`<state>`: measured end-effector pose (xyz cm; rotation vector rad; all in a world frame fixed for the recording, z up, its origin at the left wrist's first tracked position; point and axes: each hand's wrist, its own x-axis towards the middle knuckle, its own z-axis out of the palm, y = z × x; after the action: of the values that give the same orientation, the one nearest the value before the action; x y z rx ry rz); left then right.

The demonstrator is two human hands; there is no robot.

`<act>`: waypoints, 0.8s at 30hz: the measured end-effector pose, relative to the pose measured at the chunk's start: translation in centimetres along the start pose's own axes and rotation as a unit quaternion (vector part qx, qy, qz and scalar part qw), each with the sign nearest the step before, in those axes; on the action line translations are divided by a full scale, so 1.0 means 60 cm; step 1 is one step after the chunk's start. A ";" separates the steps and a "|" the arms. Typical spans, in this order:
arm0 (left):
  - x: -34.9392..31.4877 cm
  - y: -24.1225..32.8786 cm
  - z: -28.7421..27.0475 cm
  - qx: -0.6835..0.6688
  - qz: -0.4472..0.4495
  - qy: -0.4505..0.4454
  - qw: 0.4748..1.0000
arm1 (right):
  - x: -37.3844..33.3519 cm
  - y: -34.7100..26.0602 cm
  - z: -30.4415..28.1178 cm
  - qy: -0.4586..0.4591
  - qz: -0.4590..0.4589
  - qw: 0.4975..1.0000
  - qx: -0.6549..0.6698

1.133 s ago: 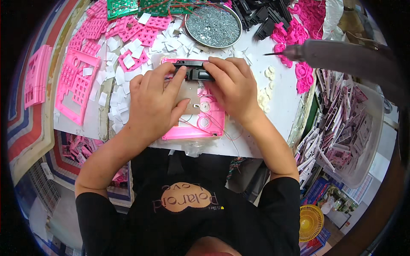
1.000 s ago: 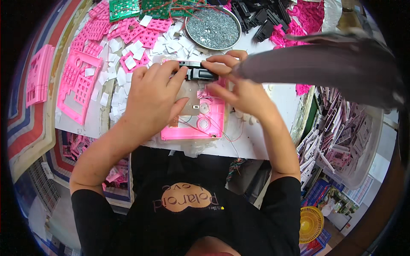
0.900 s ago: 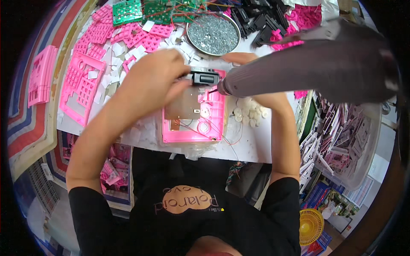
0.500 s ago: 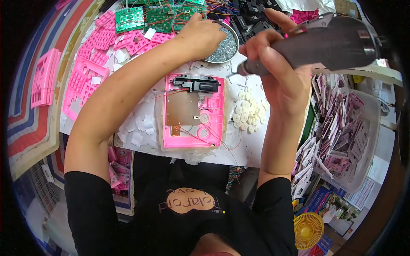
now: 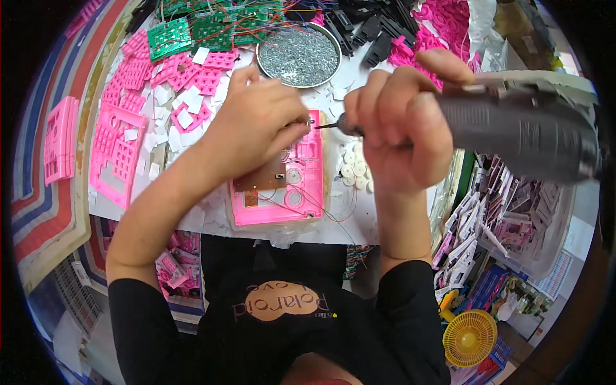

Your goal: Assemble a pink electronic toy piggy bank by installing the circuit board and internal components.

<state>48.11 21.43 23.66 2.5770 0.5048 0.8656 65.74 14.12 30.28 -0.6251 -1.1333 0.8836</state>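
My left hand is over the top of a pink plastic casing, its fingers curled together; whatever they pinch is too small or hidden to tell. It covers the black part at the casing's upper end. In my right hand is a dark grey electric screwdriver, held sideways. Its thin bit points left, at the casing's upper right corner, close to my left fingertips. Inside the casing show a brown board, a round opening and thin wires. A round metal dish of small screws stands just beyond.
White plastic gears lie right of the casing. Pink button parts and white paper squares spread at left. Green circuit boards and black parts are at the back. A clear bin and yellow basket stand at right.
My left hand has come from the screw dish down to the casing, fingers curled. My right hand has brought the screwdriver lower and left, its bit now at the casing.
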 end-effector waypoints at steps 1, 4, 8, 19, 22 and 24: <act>-0.012 0.010 -0.005 -0.034 -0.026 -0.009 0.999 | 0.000 -0.001 0.003 -0.030 -0.006 1.000 0.000; -0.026 0.027 -0.005 -0.098 -0.073 0.009 0.992 | -0.005 -0.005 0.006 -0.072 -0.005 0.997 -0.007; -0.033 0.029 -0.001 -0.134 -0.087 0.039 0.986 | -0.009 0.002 0.007 -0.092 0.010 0.996 -0.013; -0.037 0.026 0.001 0.095 -0.102 -0.003 0.990 | -0.011 0.066 -0.013 -0.034 -0.013 0.991 -0.128; -0.049 0.018 0.011 0.091 -0.109 -0.026 0.990 | -0.009 0.089 -0.017 -0.016 0.011 0.992 -0.124; -0.048 0.019 0.009 0.087 -0.110 -0.035 0.989 | -0.011 0.100 -0.018 -0.009 0.001 0.990 -0.143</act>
<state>46.58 19.02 22.35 2.6300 0.8605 0.6797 65.00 16.69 24.78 -0.8541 -1.2884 0.7352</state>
